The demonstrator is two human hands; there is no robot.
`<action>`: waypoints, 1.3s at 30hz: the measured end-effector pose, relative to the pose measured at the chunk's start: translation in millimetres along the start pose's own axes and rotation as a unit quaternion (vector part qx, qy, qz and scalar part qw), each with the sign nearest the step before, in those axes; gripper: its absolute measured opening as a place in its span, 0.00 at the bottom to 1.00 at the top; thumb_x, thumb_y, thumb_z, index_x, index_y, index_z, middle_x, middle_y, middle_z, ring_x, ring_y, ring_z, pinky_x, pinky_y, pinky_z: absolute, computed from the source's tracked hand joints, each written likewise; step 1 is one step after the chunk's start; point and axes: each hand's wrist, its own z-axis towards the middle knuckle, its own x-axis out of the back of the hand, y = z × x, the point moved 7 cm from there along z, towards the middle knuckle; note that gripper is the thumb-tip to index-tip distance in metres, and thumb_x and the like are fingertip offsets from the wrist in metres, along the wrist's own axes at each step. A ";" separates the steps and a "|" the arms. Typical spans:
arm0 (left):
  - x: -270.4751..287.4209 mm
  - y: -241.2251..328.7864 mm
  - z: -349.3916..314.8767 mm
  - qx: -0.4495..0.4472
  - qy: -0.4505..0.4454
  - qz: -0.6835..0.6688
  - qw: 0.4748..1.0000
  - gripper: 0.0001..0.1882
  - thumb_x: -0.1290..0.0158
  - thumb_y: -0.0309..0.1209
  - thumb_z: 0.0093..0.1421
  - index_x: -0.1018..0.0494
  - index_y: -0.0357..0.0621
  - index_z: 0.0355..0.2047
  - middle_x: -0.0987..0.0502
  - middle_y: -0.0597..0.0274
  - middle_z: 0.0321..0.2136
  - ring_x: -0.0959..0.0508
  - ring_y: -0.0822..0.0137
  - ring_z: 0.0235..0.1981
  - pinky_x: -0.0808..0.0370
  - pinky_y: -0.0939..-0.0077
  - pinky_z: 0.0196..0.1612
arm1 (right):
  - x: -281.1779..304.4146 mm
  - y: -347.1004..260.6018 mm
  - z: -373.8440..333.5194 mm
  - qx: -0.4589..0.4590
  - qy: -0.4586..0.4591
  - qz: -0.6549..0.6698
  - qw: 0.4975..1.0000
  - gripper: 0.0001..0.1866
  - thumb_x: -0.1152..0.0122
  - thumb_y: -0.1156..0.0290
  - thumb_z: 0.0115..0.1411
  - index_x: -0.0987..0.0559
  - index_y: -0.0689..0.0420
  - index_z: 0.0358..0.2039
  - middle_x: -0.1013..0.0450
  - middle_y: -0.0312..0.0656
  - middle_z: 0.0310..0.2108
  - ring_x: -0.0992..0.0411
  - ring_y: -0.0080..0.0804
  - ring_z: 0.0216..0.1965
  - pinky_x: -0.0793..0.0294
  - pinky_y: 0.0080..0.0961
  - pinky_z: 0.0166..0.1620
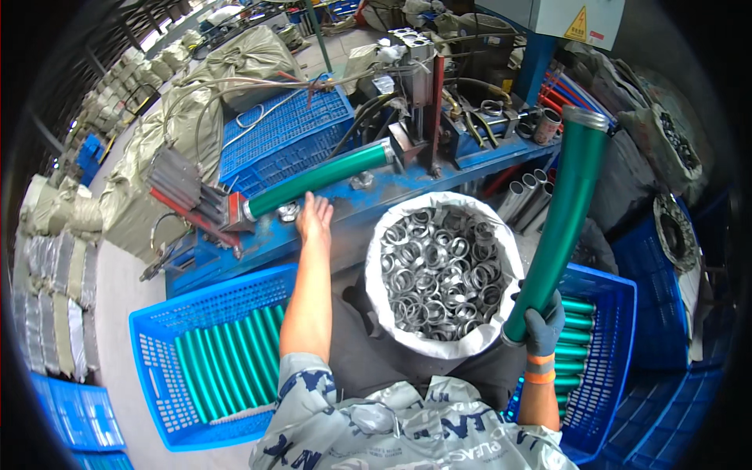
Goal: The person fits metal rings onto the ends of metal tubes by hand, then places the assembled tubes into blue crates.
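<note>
In my right hand (544,325), which wears a grey glove, is the lower end of a long green tube (565,204). The tube stands nearly upright, slightly bent, with a silver metal ring at its top end. My bare left hand (315,215) reaches forward with its fingers stretched out, just under another green tube (321,178). Whether the fingertips touch that tube, I cannot tell. This second tube lies slantwise across a blue machine bench (352,205), between a metal clamp (235,210) at its left end and a fixture (407,142) at its right end.
Between my knees stands a white sack (377,301) full of loose metal rings (439,274). Blue crates with green tubes flank me, one on the left (153,376) and one on the right (623,337). Behind the bench tube is an upturned blue crate (286,133). Pliers (479,129) lie farther right.
</note>
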 end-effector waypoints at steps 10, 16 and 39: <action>93.4 -24.8 -112.6 0.044 -0.053 0.101 0.992 0.25 0.37 0.36 0.76 0.27 0.36 0.66 0.17 0.43 0.60 0.14 0.46 0.58 0.16 0.51 0.62 | 228.1 -3.3 -119.5 0.045 0.183 -0.218 0.957 0.35 0.29 0.83 0.54 0.22 0.63 0.65 0.17 0.43 0.49 0.17 0.34 0.47 0.16 0.36 0.54; 173.1 29.9 -122.4 -0.026 -0.049 0.219 0.974 0.33 0.45 0.40 0.79 0.34 0.27 0.74 0.29 0.34 0.74 0.26 0.41 0.74 0.27 0.46 0.75 | 421.5 87.0 -264.0 -0.190 0.371 -0.326 0.849 0.35 0.16 0.56 0.56 0.19 0.66 0.56 0.14 0.51 0.46 0.15 0.41 0.46 0.16 0.40 0.52; 138.6 -16.2 -220.2 -0.062 -0.097 0.521 0.846 0.24 0.36 0.38 0.76 0.22 0.40 0.66 0.12 0.57 0.51 0.12 0.65 0.46 0.17 0.74 0.43 | 487.0 384.8 -426.8 -0.525 0.397 -0.045 0.751 0.41 0.26 0.33 0.63 0.10 0.66 0.49 0.12 0.51 0.42 0.13 0.46 0.39 0.15 0.46 0.48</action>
